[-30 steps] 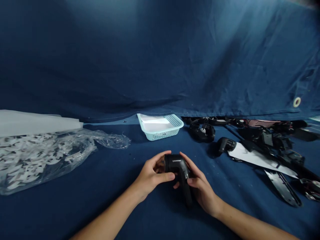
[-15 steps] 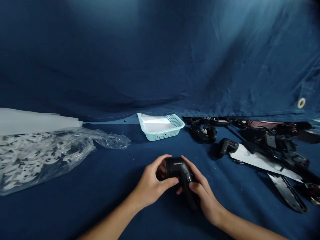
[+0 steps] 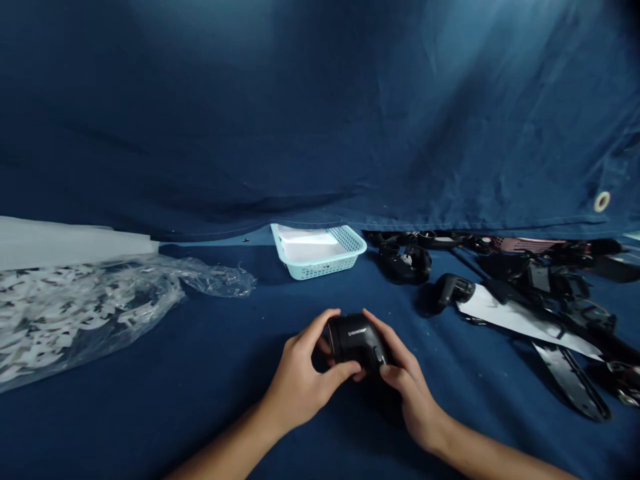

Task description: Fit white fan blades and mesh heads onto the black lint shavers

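A black angled device (image 3: 356, 339) with small white lettering is held between both hands, low in the middle of the view. My left hand (image 3: 305, 373) grips its left end, thumb below and fingers over the top and behind. On the right side, my right hand (image 3: 407, 380) wraps round the bend and handle, its thumb against the near side. The handle's lower part is dark and hard to make out against the cloth.
Beyond the hands sits a light blue basket (image 3: 327, 267) holding white sheets. At left lies a clear plastic bag (image 3: 100, 313) of white pieces. On the right are a similar black device (image 3: 455, 291), a white strip (image 3: 525, 319) and jumbled black parts. A blue curtain (image 3: 300, 120) hangs behind.
The device has tilted in my hands, so its lettered side shows more and its handle less. The hands have barely moved, and the whole view has shifted slightly.
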Demonstrator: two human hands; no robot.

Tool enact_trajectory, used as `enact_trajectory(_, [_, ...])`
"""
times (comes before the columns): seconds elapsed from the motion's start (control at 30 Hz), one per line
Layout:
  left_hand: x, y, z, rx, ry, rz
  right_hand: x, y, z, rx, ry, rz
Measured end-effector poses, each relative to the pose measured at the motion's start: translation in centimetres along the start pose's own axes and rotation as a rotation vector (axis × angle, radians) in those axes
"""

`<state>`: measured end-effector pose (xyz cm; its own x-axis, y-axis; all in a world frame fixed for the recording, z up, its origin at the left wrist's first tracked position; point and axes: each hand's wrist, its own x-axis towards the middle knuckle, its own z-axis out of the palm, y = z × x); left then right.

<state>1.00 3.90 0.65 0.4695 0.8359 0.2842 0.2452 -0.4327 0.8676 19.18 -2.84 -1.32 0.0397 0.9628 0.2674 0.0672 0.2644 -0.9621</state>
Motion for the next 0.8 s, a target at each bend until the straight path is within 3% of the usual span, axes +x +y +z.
enact_trajectory(0.33, [0.3,-0.2,-0.4,-0.036,-0.033,0.031,0.6,0.4,-0.4,0.131,-0.028,0.116])
enact_trajectory(0.47, [0.5,-0.5,-0.3,-0.097,-0.007,-0.018,0.4,-0.4,-0.2,0.302,-0.146,0.215])
enact_trajectory(0.67, [0.9,-0.4,-0.3,-0.220,0.002,-0.102,0.4,-1.5,-0.3,0.351,-0.366,0.141])
enact_trajectory(0.8, [1.1,-0.5,-0.2,-0.273,0.001,-0.133,0.6,-1.3,-0.2,0.344,-0.410,0.134])
